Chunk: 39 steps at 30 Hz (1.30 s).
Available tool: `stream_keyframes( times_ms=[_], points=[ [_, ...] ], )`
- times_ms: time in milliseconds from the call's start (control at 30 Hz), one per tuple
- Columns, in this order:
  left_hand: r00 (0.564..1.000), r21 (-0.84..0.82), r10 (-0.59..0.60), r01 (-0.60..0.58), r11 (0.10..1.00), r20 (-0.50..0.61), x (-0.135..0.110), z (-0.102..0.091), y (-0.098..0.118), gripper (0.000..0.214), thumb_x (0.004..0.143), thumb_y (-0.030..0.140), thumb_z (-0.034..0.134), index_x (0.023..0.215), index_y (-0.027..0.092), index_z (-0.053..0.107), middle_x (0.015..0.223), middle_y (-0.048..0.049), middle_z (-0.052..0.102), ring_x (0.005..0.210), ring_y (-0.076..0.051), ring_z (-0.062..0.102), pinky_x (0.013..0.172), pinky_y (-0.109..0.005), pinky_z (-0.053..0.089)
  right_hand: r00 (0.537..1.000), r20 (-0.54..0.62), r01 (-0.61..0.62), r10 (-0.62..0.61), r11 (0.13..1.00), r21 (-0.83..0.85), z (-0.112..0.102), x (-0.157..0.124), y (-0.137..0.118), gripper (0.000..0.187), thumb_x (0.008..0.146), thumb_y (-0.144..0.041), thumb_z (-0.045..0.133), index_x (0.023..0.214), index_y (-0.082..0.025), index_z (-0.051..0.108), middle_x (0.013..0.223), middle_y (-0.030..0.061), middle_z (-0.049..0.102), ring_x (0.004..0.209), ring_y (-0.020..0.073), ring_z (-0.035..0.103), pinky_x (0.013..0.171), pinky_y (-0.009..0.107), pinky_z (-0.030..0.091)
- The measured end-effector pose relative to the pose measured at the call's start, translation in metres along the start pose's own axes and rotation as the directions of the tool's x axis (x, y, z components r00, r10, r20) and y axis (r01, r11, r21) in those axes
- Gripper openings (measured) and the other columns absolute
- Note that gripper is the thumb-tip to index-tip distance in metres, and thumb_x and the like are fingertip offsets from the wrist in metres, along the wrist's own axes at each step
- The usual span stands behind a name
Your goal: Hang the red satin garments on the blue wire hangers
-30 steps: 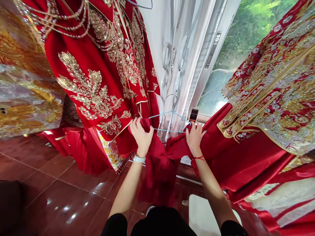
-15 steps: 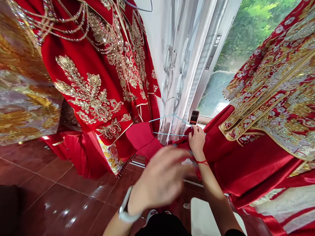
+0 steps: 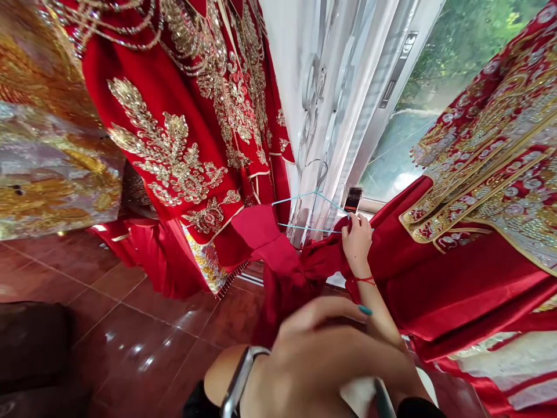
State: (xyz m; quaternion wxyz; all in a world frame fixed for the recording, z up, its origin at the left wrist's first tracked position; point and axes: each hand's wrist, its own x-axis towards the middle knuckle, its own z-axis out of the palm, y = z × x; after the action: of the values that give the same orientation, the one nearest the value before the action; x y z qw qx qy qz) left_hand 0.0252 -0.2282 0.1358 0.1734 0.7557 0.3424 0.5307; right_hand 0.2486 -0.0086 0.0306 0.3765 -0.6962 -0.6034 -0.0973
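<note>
Red satin garment [image 3: 282,261] sits bunched mid-frame, just below a lt-blue plastic hanger [image 3: 311,212]. R hand [image 3: 357,244] is clenched on the cloth right by the hanger, prob. taking its weight so the satin stays off the red tile floor [image 3: 130,348]. Red wrist cord [image 3: 364,280] on R arm. L hand [image 3: 322,371] is v. close to cam, fingers curled, w/ a metal-framed watch [image 3: 241,380] on the wrist; white item [image 3: 359,397] at its edge, can't tell if held. Blurred dark tag [image 3: 352,200] just above R hand. Red gown w/ gold beadwork [image 3: 174,145] hangs left, beaded red jacket [image 3: 487,168] right, both prob. hung to keep the embroidery uncrushed. Sheer white curtain [image 3: 322,116] behind.
</note>
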Motion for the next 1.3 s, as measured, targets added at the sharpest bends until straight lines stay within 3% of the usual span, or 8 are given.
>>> stream_keyframes(
  times_ms=[133,267,367,600,800,1100,1200,1300],
  points=[
    [0.920,0.103,-0.112,0.161,0.982,-0.374,0.067,0.007,-0.083,0.042,0.083,0.019,0.054,0.125,0.024,0.055,0.115,-0.0081,0.066,0.113,-0.024,0.064,0.104,-0.046,0.052,1.000,-0.006,-0.001,0.001,1.000,-0.012,0.003,0.001,-0.002,0.045,0.089,-0.016,0.042,0.130,-0.016,0.061,0.134,0.0199,0.057,0.125,0.0319,0.050,0.107,0.050,0.038],
    [0.809,0.382,-0.375,0.556,0.738,-0.453,0.112,0.024,-0.182,0.067,0.075,0.028,0.070,0.136,0.013,0.046,0.147,-0.0236,0.048,0.144,-0.043,0.037,0.117,-0.067,0.028,0.999,0.021,-0.043,0.044,0.998,-0.037,0.006,0.005,-0.006,0.045,0.088,-0.011,0.042,0.128,-0.018,0.063,0.128,0.0187,0.061,0.117,0.0307,0.054,0.102,0.047,0.041],
    [0.807,0.549,-0.352,0.583,0.599,-0.473,0.115,0.036,-0.217,0.059,0.082,0.028,0.064,0.137,0.012,0.049,0.155,-0.0253,0.040,0.150,-0.047,0.025,0.119,-0.071,0.016,0.994,0.078,-0.065,0.072,0.994,-0.084,0.004,0.008,-0.011,0.045,0.090,-0.009,0.040,0.126,-0.017,0.064,0.121,0.0189,0.063,0.114,0.0300,0.056,0.097,0.044,0.044],
    [0.876,0.698,-0.271,0.481,0.530,-0.398,0.109,0.016,-0.216,0.040,0.091,0.019,0.046,0.126,0.018,0.065,0.135,-0.0191,0.063,0.132,-0.040,0.050,0.117,-0.069,0.023,0.968,0.231,-0.045,0.096,0.976,-0.214,-0.011,0.021,-0.012,0.043,0.094,-0.007,0.033,0.122,-0.017,0.065,0.100,0.0186,0.070,0.090,0.0278,0.066,0.077,0.036,0.047],
    [0.933,0.774,-0.281,0.345,0.532,-0.223,0.104,-0.006,-0.213,0.044,0.090,0.015,0.044,0.128,0.018,0.066,0.128,-0.0175,0.068,0.118,-0.036,0.058,0.105,-0.053,0.044,0.954,0.289,-0.018,0.078,0.979,-0.202,-0.025,0.041,-0.004,0.037,0.093,-0.009,0.041,0.116,-0.018,0.068,0.090,0.0147,0.072,0.085,0.0280,0.069,0.076,0.035,0.047],
    [0.845,0.885,-0.517,0.336,0.321,-0.133,0.121,-0.025,-0.196,0.044,0.094,0.015,0.033,0.126,0.009,0.061,0.099,-0.0222,0.074,0.094,-0.035,0.072,0.082,-0.043,0.053,0.931,0.364,-0.116,0.029,0.968,0.221,-0.023,0.081,0.051,0.038,0.072,-0.004,0.047,0.091,-0.020,0.076,0.100,0.0077,0.077,0.100,0.0244,0.069,0.095,0.037,0.050],
    [0.843,0.855,-0.526,0.353,0.380,-0.114,0.129,-0.039,-0.207,0.044,0.091,0.017,0.036,0.125,0.012,0.064,0.099,-0.0202,0.075,0.093,-0.035,0.073,0.083,-0.044,0.054,0.918,0.396,-0.229,0.016,0.838,0.496,-0.025,0.080,0.077,0.036,0.065,-0.009,0.044,0.081,-0.018,0.074,0.094,0.0058,0.077,0.092,0.0197,0.069,0.092,0.035,0.053],
    [0.865,0.758,-0.492,0.386,0.525,-0.099,0.132,-0.053,-0.228,0.044,0.085,0.016,0.039,0.117,0.016,0.068,0.099,-0.0158,0.077,0.095,-0.034,0.073,0.087,-0.044,0.054,0.897,0.436,-0.353,0.076,0.717,0.601,-0.029,0.069,0.091,0.041,0.062,-0.016,0.046,0.092,-0.017,0.074,0.083,0.0019,0.074,0.063,0.0137,0.059,0.062,0.026,0.052]
  ],
)
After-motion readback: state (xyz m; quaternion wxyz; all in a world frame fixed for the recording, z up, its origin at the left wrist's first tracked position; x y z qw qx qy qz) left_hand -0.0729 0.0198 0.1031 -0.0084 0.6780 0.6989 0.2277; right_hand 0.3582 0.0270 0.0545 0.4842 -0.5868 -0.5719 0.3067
